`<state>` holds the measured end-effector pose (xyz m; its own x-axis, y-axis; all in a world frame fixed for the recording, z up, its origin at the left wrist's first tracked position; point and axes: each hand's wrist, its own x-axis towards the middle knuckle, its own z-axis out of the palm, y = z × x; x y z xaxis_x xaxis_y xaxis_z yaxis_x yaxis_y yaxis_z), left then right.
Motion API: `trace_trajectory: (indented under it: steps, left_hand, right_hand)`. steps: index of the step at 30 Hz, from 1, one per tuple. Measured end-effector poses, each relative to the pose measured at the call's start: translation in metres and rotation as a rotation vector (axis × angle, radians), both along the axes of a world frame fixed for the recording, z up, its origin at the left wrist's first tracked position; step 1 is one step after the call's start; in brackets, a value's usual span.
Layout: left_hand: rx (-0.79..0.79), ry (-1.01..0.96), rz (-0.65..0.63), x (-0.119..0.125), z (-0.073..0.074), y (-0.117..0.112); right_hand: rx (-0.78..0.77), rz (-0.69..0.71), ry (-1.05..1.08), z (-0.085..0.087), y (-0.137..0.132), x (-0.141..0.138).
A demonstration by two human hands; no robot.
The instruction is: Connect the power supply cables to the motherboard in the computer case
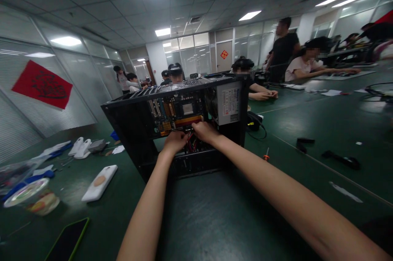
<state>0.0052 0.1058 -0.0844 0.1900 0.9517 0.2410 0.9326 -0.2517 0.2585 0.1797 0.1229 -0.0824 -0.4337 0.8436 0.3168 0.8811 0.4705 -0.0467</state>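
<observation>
An open black computer case (123, 123) stands on the green table in front of me. Inside it are a motherboard (181, 109) with a square silver processor (187, 108), orange-red memory slots (188, 121) and a silver power supply (227, 103). My left hand (175, 143) reaches into the lower part of the case, its fingers closed on thin cables (192, 143). Just beside it, my right hand (206, 132) is closed in front of the memory slots. What its fingertips hold, if anything, is hidden.
To the left lie a white phone (100, 183), a dark phone with green edge (68, 241) and a plastic cup (35, 197). On the right are an orange screwdriver (266, 155) and black brackets (340, 159). People (310, 62) sit across the table.
</observation>
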Motion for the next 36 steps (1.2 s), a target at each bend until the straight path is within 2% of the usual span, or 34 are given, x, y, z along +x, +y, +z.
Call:
trace_trajectory:
  steps: [3,8,17,24,31,36]
  left_hand:
    - [0.05,0.008,0.047,0.002,0.0,0.002]
    - [0.015,0.08,0.099,0.007,0.001,0.005]
    - [0.007,0.121,0.091,0.003,0.0,0.01]
    - [0.005,0.137,0.026,0.004,0.0,0.007]
    - [-0.003,0.187,0.064,0.007,0.001,0.006]
    - [-0.018,0.234,0.089,0.013,0.007,0.001]
  right_hand:
    - [-0.015,-0.014,-0.004,0.001,-0.001,-0.002]
    - [-0.033,-0.015,0.011,0.0,0.0,-0.003]
    - [-0.048,-0.007,0.063,-0.003,-0.003,0.004]
    - [-0.072,-0.037,0.096,-0.007,0.003,0.006]
    - [-0.086,-0.053,0.097,-0.004,-0.001,0.005]
    - [-0.096,-0.075,0.101,0.002,-0.004,0.004]
